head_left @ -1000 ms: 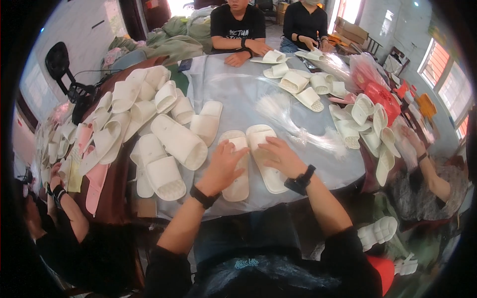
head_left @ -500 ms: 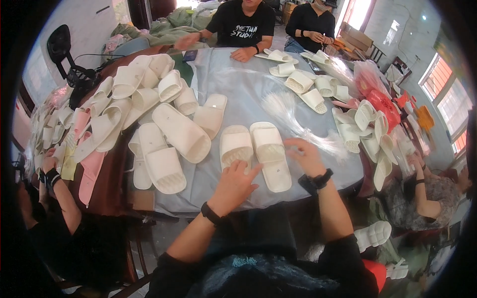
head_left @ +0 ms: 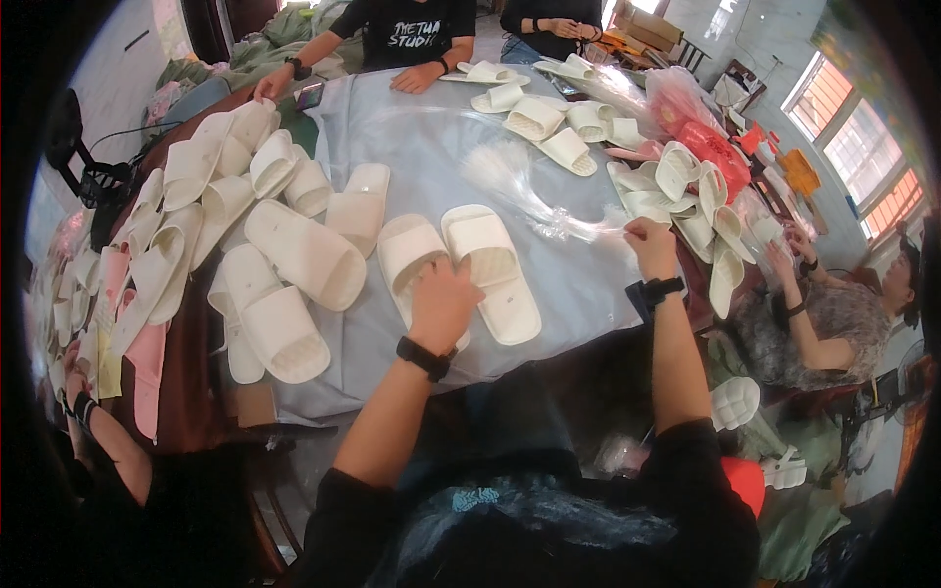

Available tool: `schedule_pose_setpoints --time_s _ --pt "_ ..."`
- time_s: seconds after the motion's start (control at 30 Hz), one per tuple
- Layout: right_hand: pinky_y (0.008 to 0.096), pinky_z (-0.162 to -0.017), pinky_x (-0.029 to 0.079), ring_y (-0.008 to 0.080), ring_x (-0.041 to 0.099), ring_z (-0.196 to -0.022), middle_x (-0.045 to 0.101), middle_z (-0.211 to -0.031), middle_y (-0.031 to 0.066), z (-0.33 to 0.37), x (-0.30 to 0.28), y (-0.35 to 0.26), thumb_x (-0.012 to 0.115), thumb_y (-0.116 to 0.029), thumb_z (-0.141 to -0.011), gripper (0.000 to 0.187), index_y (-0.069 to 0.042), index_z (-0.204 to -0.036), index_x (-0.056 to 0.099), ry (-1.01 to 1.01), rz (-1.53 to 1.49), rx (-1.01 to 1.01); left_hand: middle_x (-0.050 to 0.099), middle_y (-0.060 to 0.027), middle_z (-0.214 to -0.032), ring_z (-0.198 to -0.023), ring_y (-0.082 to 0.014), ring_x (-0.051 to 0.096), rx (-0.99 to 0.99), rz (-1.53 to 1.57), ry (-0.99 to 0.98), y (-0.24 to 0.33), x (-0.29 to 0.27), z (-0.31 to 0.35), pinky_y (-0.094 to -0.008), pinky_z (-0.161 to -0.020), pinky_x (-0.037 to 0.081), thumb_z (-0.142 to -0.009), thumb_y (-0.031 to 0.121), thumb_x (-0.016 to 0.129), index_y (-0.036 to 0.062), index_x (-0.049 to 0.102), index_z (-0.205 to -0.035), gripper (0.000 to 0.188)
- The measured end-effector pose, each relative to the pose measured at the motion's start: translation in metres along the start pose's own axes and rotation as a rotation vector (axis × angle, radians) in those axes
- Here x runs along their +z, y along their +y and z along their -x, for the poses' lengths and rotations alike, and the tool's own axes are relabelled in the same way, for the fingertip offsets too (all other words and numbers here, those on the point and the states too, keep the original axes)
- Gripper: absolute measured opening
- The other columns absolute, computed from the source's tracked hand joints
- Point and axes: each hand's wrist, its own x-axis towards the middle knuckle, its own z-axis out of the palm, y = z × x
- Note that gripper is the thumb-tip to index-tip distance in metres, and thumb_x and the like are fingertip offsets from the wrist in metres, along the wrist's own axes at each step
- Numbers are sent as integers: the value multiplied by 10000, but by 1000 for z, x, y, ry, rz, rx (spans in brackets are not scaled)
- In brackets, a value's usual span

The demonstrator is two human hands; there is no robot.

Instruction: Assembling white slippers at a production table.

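A pair of white slippers lies side by side in front of me, a left slipper and a right slipper. My left hand is over the pair, its bent fingers closed at the inner edges just below the straps; the fingertips are partly hidden. Right of the pair spreads a bundle of clear thin plastic strands, narrowing toward its right end. At that end my right hand has thumb and fingers pinched together on the strands. How many it holds is too fine to tell.
White slippers are heaped at left, with pink slippers beside them. More slippers lie at the far right, near a red plastic bag. Co-workers sit across the grey-covered table and at both sides; one hand reaches the heap.
My right hand has moved right from beside the right slipper to the strands' end and pinched them. My left hand has stayed on the pair. Across the table, a co-worker's hand has reached the heap.
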Motion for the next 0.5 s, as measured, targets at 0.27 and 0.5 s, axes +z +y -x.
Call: schedule_pose_setpoints --time_s 0.27,0.5 --pt "406 -750 508 308 604 -859 655 -864 107 -37 50 -1 710 -88 -714 130 -80 -843 705 -121 249 -277 570 -161 -1028 -980 -347 558 -36 33 24 7 -12 8 -428 -830 485 -806 299 703 58 510 -1326 605" --pt "435 -769 512 338 643 -864 687 -869 149 -69 66 8 652 -112 -774 63 -91 -822 688 -477 410 -168 566 -181 -1047 -998 -345 542 27 83 54 23 -45 37 -430 -852 461 -775 244 744 51 513 -1321 623"
